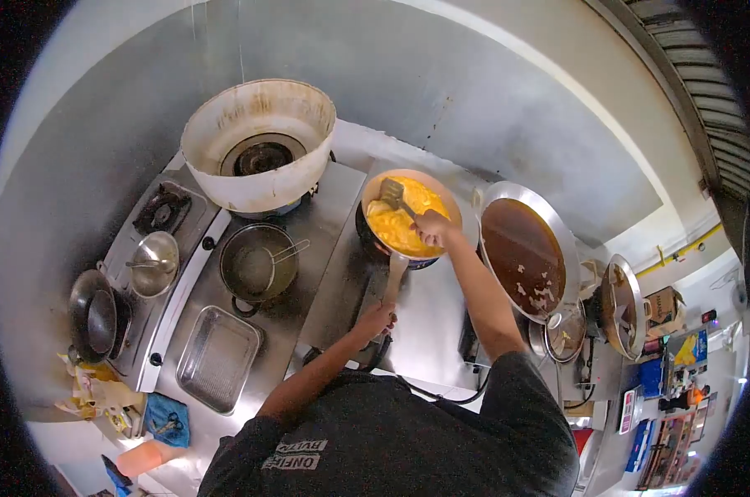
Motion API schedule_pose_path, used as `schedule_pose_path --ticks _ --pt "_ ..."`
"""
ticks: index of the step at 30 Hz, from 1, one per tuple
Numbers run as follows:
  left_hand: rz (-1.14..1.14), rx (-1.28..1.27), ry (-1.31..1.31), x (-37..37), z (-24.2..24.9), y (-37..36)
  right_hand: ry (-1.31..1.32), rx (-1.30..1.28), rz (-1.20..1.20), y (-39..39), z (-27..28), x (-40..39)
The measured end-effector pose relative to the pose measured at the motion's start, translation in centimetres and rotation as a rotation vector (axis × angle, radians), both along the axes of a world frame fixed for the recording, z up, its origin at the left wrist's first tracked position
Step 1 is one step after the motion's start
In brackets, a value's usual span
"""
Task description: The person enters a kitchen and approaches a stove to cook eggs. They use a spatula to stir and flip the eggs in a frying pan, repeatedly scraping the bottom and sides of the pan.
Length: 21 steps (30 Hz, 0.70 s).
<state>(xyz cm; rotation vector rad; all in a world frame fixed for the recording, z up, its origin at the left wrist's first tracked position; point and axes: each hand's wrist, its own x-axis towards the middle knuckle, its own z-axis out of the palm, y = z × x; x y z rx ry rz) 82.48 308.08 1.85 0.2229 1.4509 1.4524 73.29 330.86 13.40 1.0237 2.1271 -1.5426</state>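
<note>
Pan (443, 186) of yellow mixture (401, 238) is set near the worktop's (429, 331) back edge, its handle (396, 277) wrapped by the left hand (377, 319). The spatula (391, 193) is gripped in the right hand's (431, 228) closed fingers, blade in the mixture. For even stirring, the handle is best held firm and the blade drawn flat across the base. By the right edge, brown liquid (520, 240) is held in a basin (570, 248); near the left edge, a tray (248, 364) is placed before a wok (234, 284) with a strainer (274, 259) inside.
</note>
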Motion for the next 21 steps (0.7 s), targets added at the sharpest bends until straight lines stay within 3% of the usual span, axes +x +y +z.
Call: schedule_pose_path --ticks 3,7,10,12,13,15,18,21 --pt "-0.009 0.043 -0.034 0.1 0.1 -0.3 0.043 0.093 -0.013 2.5 -1.8 -0.8" --pt "-0.007 0.045 -0.025 0.1 -0.1 -0.3 0.102 0.158 -0.150 2.9 2.2 1.3" --pt "0.005 0.037 0.040 -0.2 -1.4 -0.2 0.178 0.313 -0.022 4.8 4.7 3.8" --pt "-0.032 0.044 -0.019 -0.5 -1.6 -0.3 -0.130 0.760 0.339 5.8 6.8 5.2" --pt "-0.035 0.047 -0.018 -0.5 -1.4 -0.2 -0.132 0.762 0.336 5.6 7.9 6.2" --pt "-0.005 0.018 -0.025 -0.2 -0.7 -0.3 -0.027 1.044 0.575 4.3 9.9 8.8" --pt "-0.027 0.023 -0.033 -0.2 -0.4 -0.5 0.068 1.181 0.666 1.3 10.0 11.5" --pt "-0.049 0.071 -0.036 -0.3 0.1 -0.7 -0.037 1.184 0.633 -3.7 9.5 11.9"
